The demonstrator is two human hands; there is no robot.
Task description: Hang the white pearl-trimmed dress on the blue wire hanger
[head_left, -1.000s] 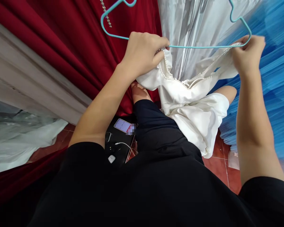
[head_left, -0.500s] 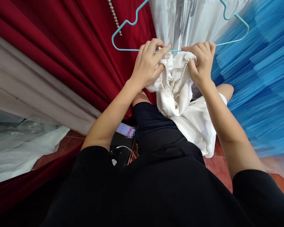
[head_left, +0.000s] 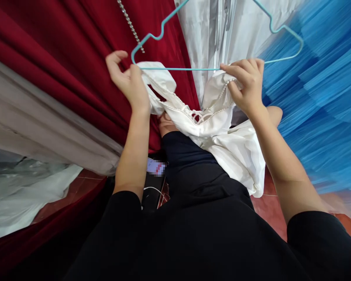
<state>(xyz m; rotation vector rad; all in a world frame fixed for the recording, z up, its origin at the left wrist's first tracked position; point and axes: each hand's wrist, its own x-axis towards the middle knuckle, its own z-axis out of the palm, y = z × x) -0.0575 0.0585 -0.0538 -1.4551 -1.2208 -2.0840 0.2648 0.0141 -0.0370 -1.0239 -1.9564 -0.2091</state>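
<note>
A white dress (head_left: 204,127) with pearl-bead trim and a laced opening lies across my lap, its upper part raised to a light blue hanger (head_left: 190,69). My left hand (head_left: 128,84) is at the hanger's left end, with the dress's shoulder part drawn against its thumb side over the bottom bar. Some of its fingers stick out to the left, and part of its grip is hidden. Farther right, my right hand (head_left: 247,80) pinches the beaded edge of the dress, thumb below, with its index finger along the hanger bar.
Red curtain cloth (head_left: 84,62) hangs to the left, with a beaded chain (head_left: 130,23) in front. White fabric (head_left: 193,31) hangs ahead, and blue tulle (head_left: 324,97) fills the right. A lit phone (head_left: 155,166) and a white cable (head_left: 153,190) lie beside my thigh.
My left hand has moved left along the hanger bar to its end, spreading the dress's neckline wide. My right hand keeps its hold on the dress and bar. The hanger has shifted slightly left.
</note>
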